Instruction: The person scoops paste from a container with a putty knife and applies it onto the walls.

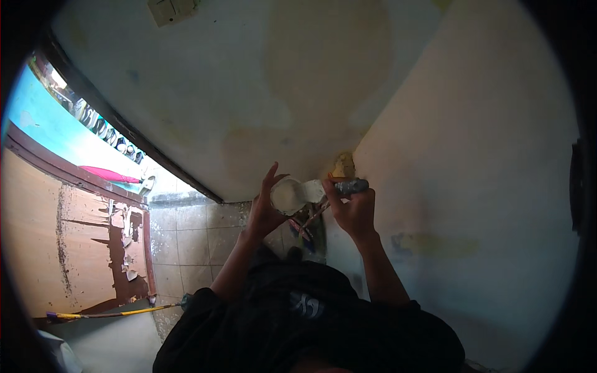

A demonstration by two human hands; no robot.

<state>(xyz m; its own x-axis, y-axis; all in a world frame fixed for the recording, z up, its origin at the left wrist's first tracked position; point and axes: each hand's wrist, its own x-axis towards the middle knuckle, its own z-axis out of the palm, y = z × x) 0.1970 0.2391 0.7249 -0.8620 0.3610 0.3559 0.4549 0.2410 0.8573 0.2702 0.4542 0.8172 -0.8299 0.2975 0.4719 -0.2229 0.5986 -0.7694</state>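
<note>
My left hand (262, 210) is wrapped around a round white container (285, 196), and its pale contents show from above. A flat, white-coated tool (313, 190) with a grey, paint-smeared handle (352, 186) is in my right hand (354, 212). Whether it is a paintbrush or a putty knife I cannot tell. Its coated end meets the container's right rim in the picture. Just beyond my right hand, a rough yellowish patch (344, 164) marks the corner where the two walls join.
Pale, stained walls rise ahead (210, 93) and to the right (466, 163). A switch plate (171, 10) is at the top. At left are a doorway, a peeling wooden door (88, 233) and a yellow pole (116, 313). Partly hidden items (305, 228) stand on the tiled floor (191, 238).
</note>
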